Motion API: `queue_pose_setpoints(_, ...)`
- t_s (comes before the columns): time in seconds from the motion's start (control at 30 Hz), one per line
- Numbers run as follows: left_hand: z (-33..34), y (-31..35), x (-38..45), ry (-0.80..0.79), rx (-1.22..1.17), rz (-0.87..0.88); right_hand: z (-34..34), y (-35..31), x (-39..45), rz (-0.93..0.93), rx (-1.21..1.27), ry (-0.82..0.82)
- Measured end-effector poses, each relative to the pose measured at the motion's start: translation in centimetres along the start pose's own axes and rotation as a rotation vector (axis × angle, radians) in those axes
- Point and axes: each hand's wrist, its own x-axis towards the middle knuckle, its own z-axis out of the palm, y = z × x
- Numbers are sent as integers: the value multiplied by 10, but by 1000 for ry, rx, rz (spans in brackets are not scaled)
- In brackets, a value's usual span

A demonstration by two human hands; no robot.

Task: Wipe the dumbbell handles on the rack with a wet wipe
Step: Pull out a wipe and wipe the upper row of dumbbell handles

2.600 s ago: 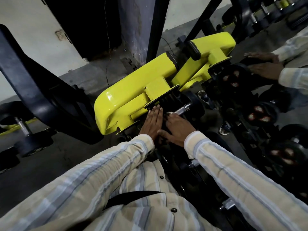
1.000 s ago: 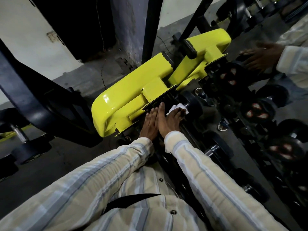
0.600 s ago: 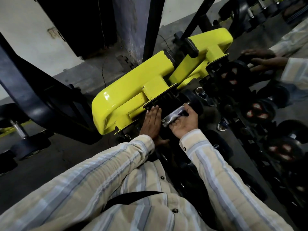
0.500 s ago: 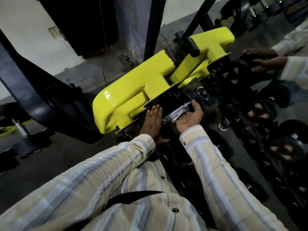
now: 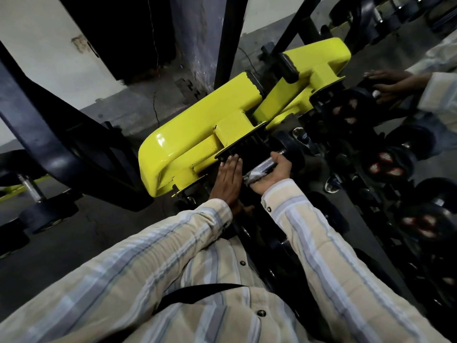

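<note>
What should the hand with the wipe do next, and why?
Probably slide the right hand along the handle toward the far weight. It grips the handle with the wipe bunched at the near end; the left hand rests flat beside it.

The handle [image 5: 265,165] is bare metal, knurled and shiny. The wipe [image 5: 252,177] around it looks like thin, creased, pale cloth. The frame [image 5: 195,142] is metal in glossy yellow paint, chipped at one edge. The weights [image 5: 385,164] are matt black. The sleeves [image 5: 321,243] are soft striped woven cloth.
</note>
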Motion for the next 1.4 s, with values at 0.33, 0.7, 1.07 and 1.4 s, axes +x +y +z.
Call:
queue_pose_setpoints(0.33,4,-4,1,34,1,41,-18,13,-15,-142,-228,-40)
queue_pose_setpoints(0.7,12,-3,6,173,-38,54,-86,40,0,-1246,-2147,-84)
queue_pose_setpoints(1.07,21,-11,11,141,0,35,-41,-23,23,-1280,-2798,-363)
queue_pose_setpoints(1.4,14,-8,3,97,8,101,-39,-15,22,-1184,-2588,165)
